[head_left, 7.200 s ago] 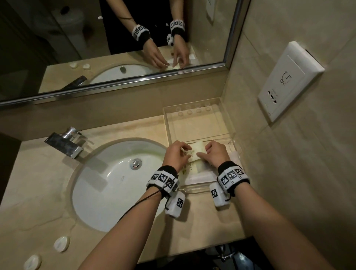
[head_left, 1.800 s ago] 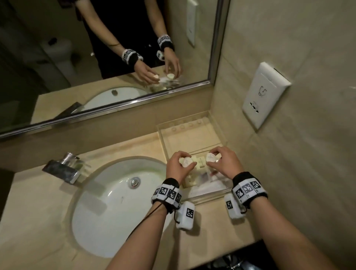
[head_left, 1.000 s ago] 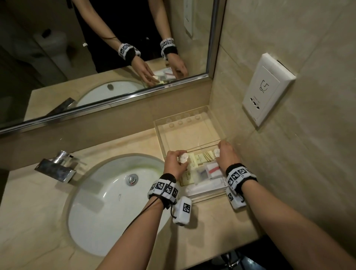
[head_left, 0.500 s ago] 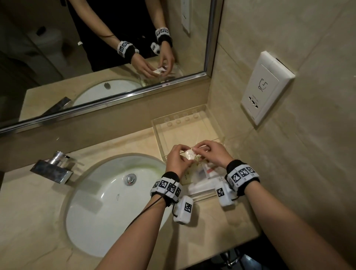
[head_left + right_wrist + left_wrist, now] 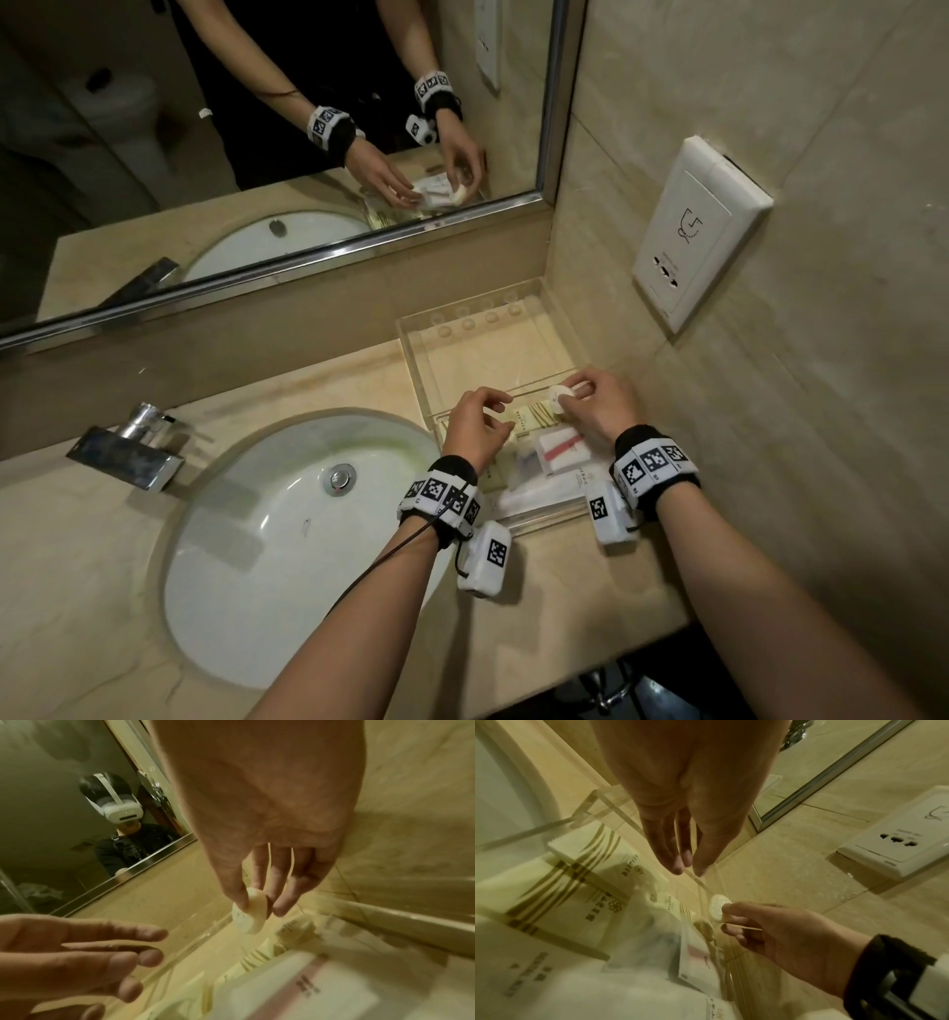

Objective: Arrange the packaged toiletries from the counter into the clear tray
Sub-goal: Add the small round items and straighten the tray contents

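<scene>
Right hand [image 5: 598, 406] pinches a small round soap [image 5: 558, 397] on edge, thumb against fingers, low over the clear tray [image 5: 452, 329] near its inner divider. Left hand [image 5: 477, 429] hangs beside it, grip loose, holding nothing I can see. Best to lay the soap flat in a bare patch by the divider, not on the packets. Striped sachets [image 5: 582, 852] and a red-banded packet [image 5: 560, 452] crowd the near compartment. Sink [image 5: 287, 539] and tap [image 5: 133, 452] sit left; wall socket [image 5: 693, 231] close on the right.
</scene>
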Demonstrator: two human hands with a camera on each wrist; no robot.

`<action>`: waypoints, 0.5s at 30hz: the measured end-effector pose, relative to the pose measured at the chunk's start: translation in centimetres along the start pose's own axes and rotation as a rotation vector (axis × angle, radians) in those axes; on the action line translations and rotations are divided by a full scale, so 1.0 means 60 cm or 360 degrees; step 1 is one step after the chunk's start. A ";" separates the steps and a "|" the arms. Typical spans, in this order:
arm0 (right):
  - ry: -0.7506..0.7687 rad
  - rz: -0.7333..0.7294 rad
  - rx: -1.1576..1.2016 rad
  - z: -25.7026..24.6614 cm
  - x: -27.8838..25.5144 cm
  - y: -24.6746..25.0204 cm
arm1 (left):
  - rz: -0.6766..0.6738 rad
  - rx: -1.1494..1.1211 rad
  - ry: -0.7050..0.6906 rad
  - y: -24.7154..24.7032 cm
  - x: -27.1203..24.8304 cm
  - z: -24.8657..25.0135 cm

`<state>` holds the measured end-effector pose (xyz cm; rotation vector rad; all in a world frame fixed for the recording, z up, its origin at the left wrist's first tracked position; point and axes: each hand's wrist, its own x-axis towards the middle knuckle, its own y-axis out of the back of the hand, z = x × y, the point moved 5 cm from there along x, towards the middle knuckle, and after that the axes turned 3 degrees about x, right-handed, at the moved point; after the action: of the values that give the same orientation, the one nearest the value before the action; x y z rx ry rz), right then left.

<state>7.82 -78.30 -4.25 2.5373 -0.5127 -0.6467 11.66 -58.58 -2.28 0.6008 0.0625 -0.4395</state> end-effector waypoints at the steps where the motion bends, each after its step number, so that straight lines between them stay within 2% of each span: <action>1: 0.0001 0.0008 -0.0039 0.004 0.000 -0.001 | -0.0016 0.0016 0.0010 -0.002 -0.001 -0.002; 8: -0.0060 -0.0052 -0.0150 0.019 0.016 -0.032 | -0.0065 0.0112 0.0016 -0.011 -0.011 -0.013; 15: 0.0144 0.0264 -0.0342 0.018 0.004 -0.012 | -0.0090 0.0222 -0.0031 -0.019 -0.005 -0.002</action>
<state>7.62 -78.18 -5.53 2.2828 -0.5816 -0.4952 10.92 -59.26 -2.95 0.7333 0.0304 -0.5074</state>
